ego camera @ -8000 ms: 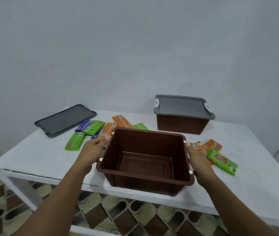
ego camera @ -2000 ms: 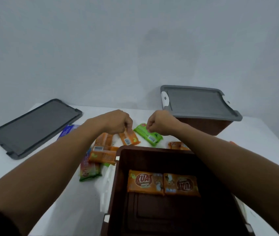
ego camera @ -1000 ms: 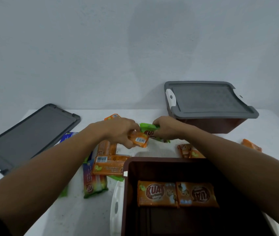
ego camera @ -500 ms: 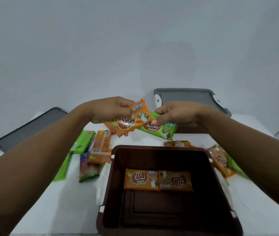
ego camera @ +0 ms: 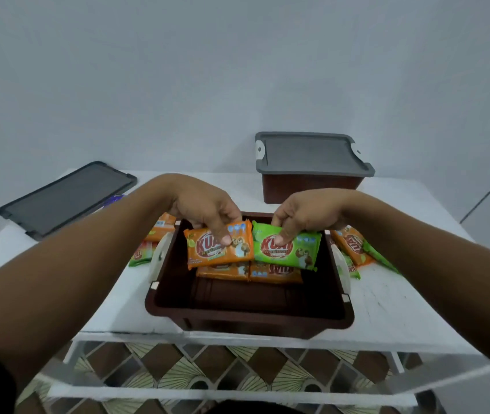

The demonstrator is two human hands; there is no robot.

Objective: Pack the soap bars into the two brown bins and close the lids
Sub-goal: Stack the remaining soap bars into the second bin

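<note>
Both arms reach fwd, wrists bent down. Left hand [ego camera: 204, 210] pinches an orange soap bar [ego camera: 219, 249] and right hand [ego camera: 306, 215] a green soap bar [ego camera: 287, 249]. They're side by side over the open brown bin [ego camera: 249, 318] w/ two orange bars [ego camera: 249, 271] inside. Vs 0.5 s ago, both held bars sit lower, at the rim. Wrappers are glossy, the bin rectangular plastic.

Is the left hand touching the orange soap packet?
Touching. The head view shows the left hand pinching the flat orange plastic soap packet, thumb on its front.

Front centre: open bin [ego camera: 249, 319]; behind-right: lidded bin [ego camera: 309, 186]; left: loose lid [ego camera: 67, 197].
</note>
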